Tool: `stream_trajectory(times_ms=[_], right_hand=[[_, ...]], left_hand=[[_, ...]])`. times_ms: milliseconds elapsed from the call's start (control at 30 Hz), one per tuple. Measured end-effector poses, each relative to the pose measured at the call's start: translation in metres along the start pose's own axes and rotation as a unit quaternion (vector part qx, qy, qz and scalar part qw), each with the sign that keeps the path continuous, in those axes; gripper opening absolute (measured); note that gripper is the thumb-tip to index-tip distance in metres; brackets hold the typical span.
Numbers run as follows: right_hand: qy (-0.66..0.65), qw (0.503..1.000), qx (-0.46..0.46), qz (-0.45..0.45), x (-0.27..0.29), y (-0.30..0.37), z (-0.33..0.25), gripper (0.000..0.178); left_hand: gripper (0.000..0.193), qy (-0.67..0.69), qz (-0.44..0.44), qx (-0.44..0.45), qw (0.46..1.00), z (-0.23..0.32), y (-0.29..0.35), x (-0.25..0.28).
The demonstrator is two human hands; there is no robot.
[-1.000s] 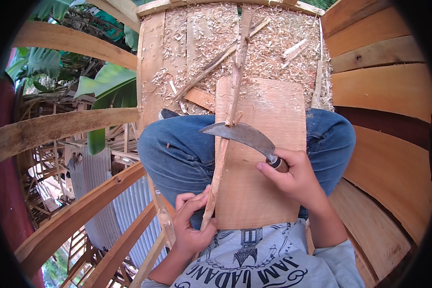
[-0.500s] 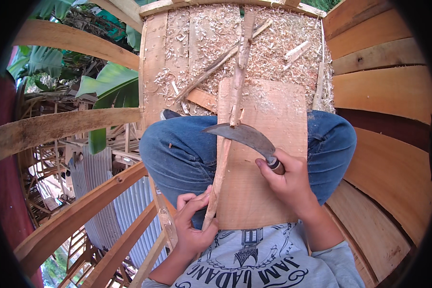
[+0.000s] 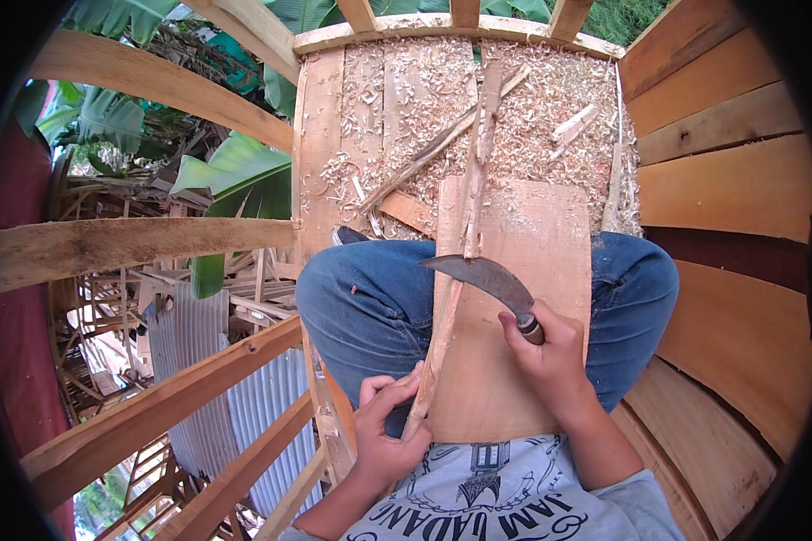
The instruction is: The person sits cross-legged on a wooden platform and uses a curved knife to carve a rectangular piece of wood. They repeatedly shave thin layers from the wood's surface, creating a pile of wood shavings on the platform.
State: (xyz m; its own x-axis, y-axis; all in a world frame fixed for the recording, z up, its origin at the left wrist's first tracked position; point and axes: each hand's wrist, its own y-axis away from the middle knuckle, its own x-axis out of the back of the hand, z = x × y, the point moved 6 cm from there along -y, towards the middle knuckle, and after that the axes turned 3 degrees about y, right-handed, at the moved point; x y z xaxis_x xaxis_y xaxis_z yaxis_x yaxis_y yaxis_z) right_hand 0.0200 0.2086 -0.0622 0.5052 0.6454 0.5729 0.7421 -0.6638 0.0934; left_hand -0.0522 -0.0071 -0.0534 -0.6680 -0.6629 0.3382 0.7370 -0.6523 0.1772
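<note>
My right hand (image 3: 550, 347) grips the dark handle of a curved sickle (image 3: 487, 278). Its blade lies across a long, thin wooden stick (image 3: 475, 198), near the stick's middle. The near end of that stick is held between the thumb and fingers of my left hand (image 3: 390, 417). Below the blade the stick's wood looks pale and shaved, while the far part is browner and rougher. Under the stick, a broad wooden board (image 3: 514, 361) rests across my lap, between my jeans-clad knees.
Wood shavings (image 3: 550, 81) cover much of the plank floor ahead. Another stick (image 3: 424, 153) lies there, crossing beneath the held one, with a pale split piece (image 3: 573, 128) to its right. Slatted wooden rails (image 3: 153, 243) stand at left, plank walls (image 3: 722, 180) at right.
The whole view has shifted, so everything sits slightly lower and further right. The sickle blade is still against the stick at about the same spot, and both grips are unchanged.
</note>
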Motion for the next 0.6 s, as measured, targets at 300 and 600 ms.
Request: stream_trajectory(times_ms=[300,600], right_hand=[[0.018,0.999,0.028,0.026,0.000,0.002,-0.004,0.022],[-0.011,0.997,-0.021,0.080,0.028,-0.028,-0.011,0.021]], left_hand=[[0.045,-0.005,0.004,-0.017,1.000,0.001,0.003,0.000],[0.049,-0.029,0.015,-0.032,0.999,0.007,0.006,-0.005]])
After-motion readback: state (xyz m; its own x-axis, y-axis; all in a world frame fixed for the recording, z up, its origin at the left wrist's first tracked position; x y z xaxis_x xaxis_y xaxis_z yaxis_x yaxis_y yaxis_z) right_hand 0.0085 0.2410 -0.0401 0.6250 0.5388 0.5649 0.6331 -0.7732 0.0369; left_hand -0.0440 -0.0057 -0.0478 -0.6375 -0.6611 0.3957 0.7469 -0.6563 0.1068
